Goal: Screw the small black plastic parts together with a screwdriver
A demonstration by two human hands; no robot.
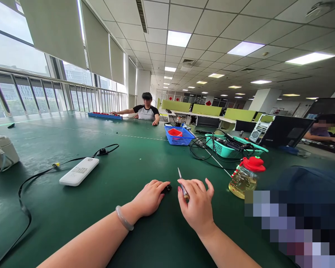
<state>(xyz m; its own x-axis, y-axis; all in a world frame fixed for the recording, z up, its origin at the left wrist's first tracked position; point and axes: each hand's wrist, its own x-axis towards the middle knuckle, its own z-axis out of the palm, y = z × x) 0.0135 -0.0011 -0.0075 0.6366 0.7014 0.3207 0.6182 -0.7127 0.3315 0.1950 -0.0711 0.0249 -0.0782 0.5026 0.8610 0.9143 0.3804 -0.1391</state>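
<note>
My left hand [148, 198], with a pale bangle on its wrist, rests at the middle of the green table [123, 238]. Its fingers are closed on a small black part [168, 188], mostly hidden under the fingertips, so its kind is unclear. Just to the right, my right hand [197, 203] grips a slim, pointed metal tool [185, 193] between thumb and fingers. The tool's thin tip points away from me, and its rounded butt shows below the fingers. Tip and black part are apart.
A white power bank [79, 171] and black cable [41, 172] lie left. Beyond my right hand are a red-lidded glass jar [244, 180], a blue basket [180, 140] and a green basket [226, 149] with cables. A person [147, 111] sits across the table.
</note>
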